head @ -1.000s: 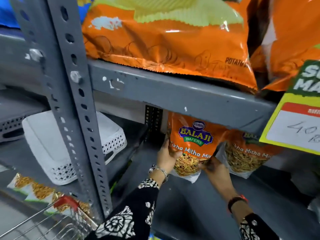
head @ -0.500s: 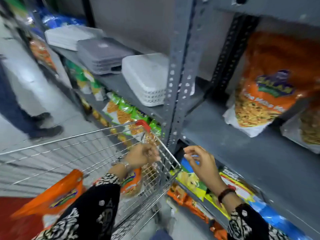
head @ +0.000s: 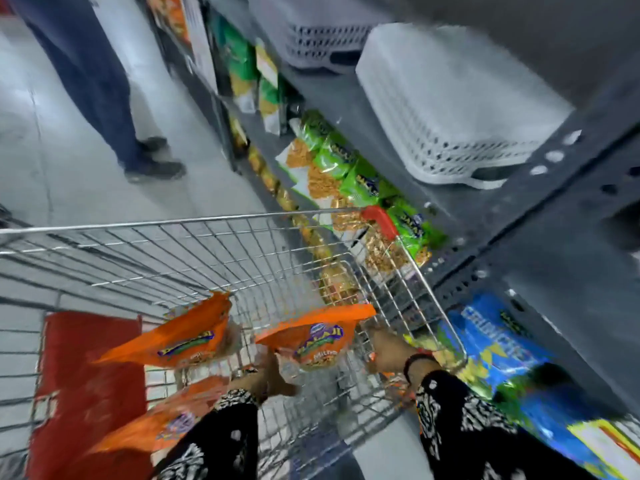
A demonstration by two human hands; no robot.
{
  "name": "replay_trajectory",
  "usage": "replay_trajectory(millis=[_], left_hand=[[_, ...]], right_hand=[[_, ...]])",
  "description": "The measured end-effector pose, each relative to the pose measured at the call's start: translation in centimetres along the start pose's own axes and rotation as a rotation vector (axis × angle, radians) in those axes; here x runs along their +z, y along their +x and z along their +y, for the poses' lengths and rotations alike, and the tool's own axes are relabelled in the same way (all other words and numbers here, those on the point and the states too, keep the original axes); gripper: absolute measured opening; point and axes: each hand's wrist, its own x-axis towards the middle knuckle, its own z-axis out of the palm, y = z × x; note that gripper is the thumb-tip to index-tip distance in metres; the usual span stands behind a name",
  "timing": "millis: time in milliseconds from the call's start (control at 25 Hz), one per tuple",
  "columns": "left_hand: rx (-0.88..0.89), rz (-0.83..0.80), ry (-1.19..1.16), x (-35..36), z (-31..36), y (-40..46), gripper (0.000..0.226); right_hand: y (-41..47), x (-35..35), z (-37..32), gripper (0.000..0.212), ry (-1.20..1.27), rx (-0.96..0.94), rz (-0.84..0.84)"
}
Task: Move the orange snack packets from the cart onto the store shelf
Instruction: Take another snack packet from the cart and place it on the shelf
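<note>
Several orange snack packets lie in the wire cart [head: 173,223]. One orange packet [head: 318,341] is tilted up near the cart's right side. My left hand [head: 277,379] grips its lower edge from below. My right hand [head: 391,351] is at the packet's right edge, against the cart wire; blur hides whether its fingers hold it. A second orange packet [head: 180,337] lies to the left, and a third [head: 166,420] lies lower, partly behind my left sleeve. The grey store shelf [head: 519,209] runs along the right.
White perforated baskets [head: 450,109] sit upside down on the shelf. Green packets [head: 346,168] line the level below, and a blue packet [head: 502,341] lies close to my right arm. The cart has a red seat flap [head: 86,368]. A person's legs [head: 97,81] stand in the aisle, far left.
My view swung from the shelf down to the cart. Both hands left the packet placed on the shelf, dropped into the cart, and the left hand took hold of another orange packet.
</note>
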Motion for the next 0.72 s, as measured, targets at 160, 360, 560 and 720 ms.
replay_trajectory(millis=[160, 360, 560, 720], left_hand=[[0.116, 0.173, -0.318, 1.7, 0.3, 3.8, 0.051], [0.078, 0.273, -0.653, 1.5, -0.3, 7.8, 0.072], [0.035, 0.277, -0.832, -0.2, 1.3, 8.3, 0.061], [0.118, 0.262, -0.836, -3.0, 3.9, 5.8, 0.059]], right_hand=[[5.1, 1.9, -1.5, 0.058, 0.234, -0.055, -0.025], [10.2, 2.4, -1.4, 0.061, 0.617, -0.059, -0.008], [10.9, 1.6, -1.3, 0.055, 0.608, -0.062, -0.011], [6.1, -1.6, -1.3, 0.055, 0.742, -0.155, 0.094]])
